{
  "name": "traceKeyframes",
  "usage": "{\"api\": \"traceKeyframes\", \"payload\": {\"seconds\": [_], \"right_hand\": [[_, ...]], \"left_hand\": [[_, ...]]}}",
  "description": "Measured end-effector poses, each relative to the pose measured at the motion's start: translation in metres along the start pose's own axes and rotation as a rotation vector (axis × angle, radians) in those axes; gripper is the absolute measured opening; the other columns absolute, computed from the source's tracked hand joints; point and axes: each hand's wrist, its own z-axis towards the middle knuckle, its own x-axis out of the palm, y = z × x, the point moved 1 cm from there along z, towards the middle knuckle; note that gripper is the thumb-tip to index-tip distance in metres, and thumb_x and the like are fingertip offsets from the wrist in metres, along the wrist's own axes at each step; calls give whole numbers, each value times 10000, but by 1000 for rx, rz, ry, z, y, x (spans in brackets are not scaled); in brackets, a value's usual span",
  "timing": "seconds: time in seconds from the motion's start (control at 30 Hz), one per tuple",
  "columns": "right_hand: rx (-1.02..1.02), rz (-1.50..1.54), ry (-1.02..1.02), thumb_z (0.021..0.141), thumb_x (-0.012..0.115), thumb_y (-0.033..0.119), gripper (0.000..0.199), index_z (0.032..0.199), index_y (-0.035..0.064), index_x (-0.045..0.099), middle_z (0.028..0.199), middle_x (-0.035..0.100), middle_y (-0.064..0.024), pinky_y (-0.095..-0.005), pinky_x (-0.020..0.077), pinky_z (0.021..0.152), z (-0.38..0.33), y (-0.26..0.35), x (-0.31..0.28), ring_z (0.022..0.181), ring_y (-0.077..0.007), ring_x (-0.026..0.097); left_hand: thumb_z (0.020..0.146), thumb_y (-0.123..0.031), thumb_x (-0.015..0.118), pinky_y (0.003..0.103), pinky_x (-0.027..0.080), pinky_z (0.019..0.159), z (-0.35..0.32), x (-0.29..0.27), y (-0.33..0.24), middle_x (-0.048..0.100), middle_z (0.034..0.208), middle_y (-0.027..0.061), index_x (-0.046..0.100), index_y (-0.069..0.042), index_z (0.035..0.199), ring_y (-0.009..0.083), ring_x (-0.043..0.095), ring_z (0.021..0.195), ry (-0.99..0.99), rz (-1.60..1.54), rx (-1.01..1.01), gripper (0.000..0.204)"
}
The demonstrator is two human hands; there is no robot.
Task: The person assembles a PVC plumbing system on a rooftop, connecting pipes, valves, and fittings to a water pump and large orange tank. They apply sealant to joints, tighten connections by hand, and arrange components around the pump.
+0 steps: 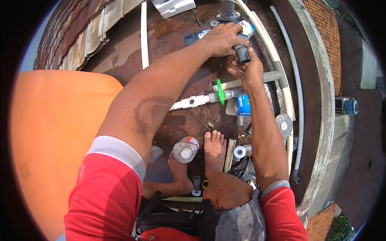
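Note:
A dark grey PVC pipe fitting (242,55) sits between my two hands at the far side, its open end tilted towards me. My left hand (226,40) closes round its upper part with bent fingers. From the right, my right hand (250,71) pinches the lower end between thumb and forefinger, the other fingers loosely curled. Behind and beneath my left hand lies a dark, boxy device (194,38) with a blue part, mostly covered. Nearer to me, a white and grey pipe carries a valve with a green handle (220,92).
An orange tank (60,152) fills the left. Long pale pipes (287,100) run along the right beside a low wall (323,120). A round can (185,150) stands near my bare feet, with a white fitting (239,152) and a blue packet (243,105) to the right.

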Motion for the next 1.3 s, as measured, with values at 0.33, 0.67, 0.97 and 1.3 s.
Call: {"api": "traceKeyframes", "payload": {"seconds": [0.33,0.67,0.97,1.3], "right_hand": [[-238,-566,-42,1161,617,466,529,1279,-49,656,1021,745,-144,-440,667,769,7,-1,-7,877,-231,769],[-47,-242,199,1063,775,480,656,1342,-103,666,1146,762,-192,-346,669,779,21,18,-18,929,-269,813],[-54,-382,202,976,828,534,726,1223,-137,701,1098,787,-339,-519,629,903,22,17,-20,972,-441,812],[93,-508,348,1008,798,555,666,1286,-34,661,1008,789,-209,-459,652,778,44,23,-21,879,-298,815]], "left_hand": [[854,-273,945,522,479,1232,-35,2,5,602,1502,177,615,-165,1558,404,569,1444,-225,-201,-275,784],[748,-691,944,759,191,1304,-43,15,24,270,1831,279,234,-127,1810,514,240,1696,351,-82,-663,1396],[864,-410,854,803,62,1323,-26,22,20,100,1895,243,0,-176,1845,495,108,1740,460,-72,-769,1322],[857,-265,831,791,86,1329,-23,27,18,116,1893,228,17,-197,1842,490,133,1736,421,-43,-795,1280]]}}
